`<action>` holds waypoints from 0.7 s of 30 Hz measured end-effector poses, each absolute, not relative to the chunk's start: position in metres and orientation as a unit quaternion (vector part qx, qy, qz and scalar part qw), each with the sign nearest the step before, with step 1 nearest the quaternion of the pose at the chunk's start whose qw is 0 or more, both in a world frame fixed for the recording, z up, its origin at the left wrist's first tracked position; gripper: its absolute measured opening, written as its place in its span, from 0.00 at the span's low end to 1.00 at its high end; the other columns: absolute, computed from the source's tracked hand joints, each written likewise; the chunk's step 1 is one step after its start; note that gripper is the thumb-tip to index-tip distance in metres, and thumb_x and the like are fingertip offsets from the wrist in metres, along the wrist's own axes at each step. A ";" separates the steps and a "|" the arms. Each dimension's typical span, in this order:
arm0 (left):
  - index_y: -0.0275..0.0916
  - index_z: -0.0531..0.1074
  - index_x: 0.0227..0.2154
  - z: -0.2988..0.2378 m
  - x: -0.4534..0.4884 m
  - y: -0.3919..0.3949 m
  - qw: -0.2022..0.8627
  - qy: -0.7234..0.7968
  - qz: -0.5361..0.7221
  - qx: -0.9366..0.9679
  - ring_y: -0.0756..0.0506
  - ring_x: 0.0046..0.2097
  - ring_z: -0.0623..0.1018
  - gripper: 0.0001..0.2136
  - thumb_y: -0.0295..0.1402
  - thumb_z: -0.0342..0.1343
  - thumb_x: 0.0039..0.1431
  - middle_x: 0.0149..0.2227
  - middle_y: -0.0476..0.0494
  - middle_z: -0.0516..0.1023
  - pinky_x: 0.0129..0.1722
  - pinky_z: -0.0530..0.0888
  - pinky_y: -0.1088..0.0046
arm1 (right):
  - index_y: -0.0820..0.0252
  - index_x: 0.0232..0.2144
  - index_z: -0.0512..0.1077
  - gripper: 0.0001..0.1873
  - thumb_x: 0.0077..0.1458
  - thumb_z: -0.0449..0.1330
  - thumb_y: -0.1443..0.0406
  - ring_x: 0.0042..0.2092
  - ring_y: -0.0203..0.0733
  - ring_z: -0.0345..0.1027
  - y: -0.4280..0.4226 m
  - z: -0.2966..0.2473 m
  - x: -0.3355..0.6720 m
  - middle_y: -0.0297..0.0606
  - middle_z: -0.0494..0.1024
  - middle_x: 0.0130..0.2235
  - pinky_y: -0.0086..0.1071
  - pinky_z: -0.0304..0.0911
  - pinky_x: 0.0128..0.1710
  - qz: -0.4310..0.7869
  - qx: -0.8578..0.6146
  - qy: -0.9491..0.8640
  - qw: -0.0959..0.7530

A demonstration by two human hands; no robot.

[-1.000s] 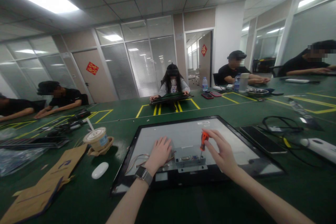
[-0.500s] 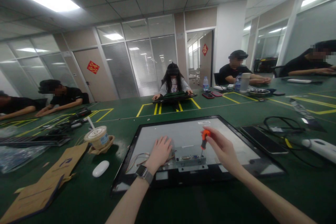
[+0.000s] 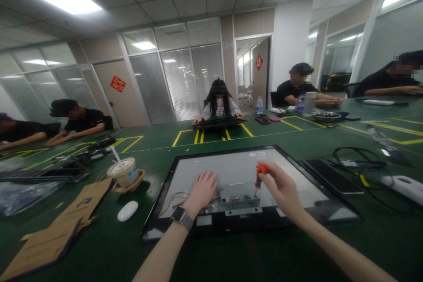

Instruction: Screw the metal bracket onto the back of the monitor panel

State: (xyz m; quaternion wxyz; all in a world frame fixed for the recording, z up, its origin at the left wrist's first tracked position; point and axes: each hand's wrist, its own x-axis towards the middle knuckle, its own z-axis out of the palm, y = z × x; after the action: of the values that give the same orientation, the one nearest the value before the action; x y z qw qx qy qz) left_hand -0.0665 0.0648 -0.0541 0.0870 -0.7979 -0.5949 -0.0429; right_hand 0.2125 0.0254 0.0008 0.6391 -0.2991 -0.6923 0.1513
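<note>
A flat screen panel [image 3: 231, 167] with a black frame lies on the green table, its pale grey back facing up. Near its front edge sits a metal bracket [image 3: 243, 205] with connector ports. My right hand [image 3: 282, 185] grips an orange and black screwdriver [image 3: 259, 177], its shaft pointing down at the right end of the bracket. Whether the tip sits in a screw is too small to tell. My left hand [image 3: 202, 191] rests flat on the panel just left of the bracket, fingers stretched out, beside some thin wires [image 3: 176, 198].
On the left are a drink cup [image 3: 123, 172], a white oval case [image 3: 127, 211] and a brown paper bag [image 3: 56, 233]. To the right lie a black phone [image 3: 332, 176] and a looped cable [image 3: 357, 156]. Several people sit around the table; one across handles another panel [image 3: 220, 122].
The screwdriver handle has turned slightly and leans a bit more to the right. My left hand stays in place on the panel.
</note>
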 end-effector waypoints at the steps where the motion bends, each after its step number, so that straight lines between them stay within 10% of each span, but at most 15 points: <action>1: 0.42 0.61 0.63 -0.053 -0.066 0.065 0.086 -0.594 -0.042 -0.799 0.37 0.66 0.62 0.20 0.34 0.39 0.71 0.66 0.37 0.62 0.62 0.62 0.50 | 0.51 0.48 0.75 0.13 0.60 0.60 0.63 0.42 0.45 0.74 0.025 0.002 0.212 0.39 0.77 0.40 0.41 0.71 0.44 0.141 -0.299 -0.693 0.641; 21: 0.41 0.62 0.62 -0.049 -0.065 0.062 0.082 -0.601 -0.040 -0.794 0.38 0.65 0.63 0.20 0.33 0.39 0.71 0.66 0.38 0.62 0.63 0.62 0.52 | 0.52 0.49 0.74 0.14 0.64 0.56 0.60 0.48 0.47 0.74 0.024 0.001 0.212 0.41 0.79 0.46 0.40 0.70 0.48 0.175 -0.319 -0.670 0.647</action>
State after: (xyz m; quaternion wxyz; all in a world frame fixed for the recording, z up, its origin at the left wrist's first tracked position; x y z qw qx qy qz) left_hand -0.0646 0.0619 -0.0494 0.0824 -0.7939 -0.6011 -0.0403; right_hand 0.2122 0.0244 0.0008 0.6475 -0.3192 -0.6696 0.1747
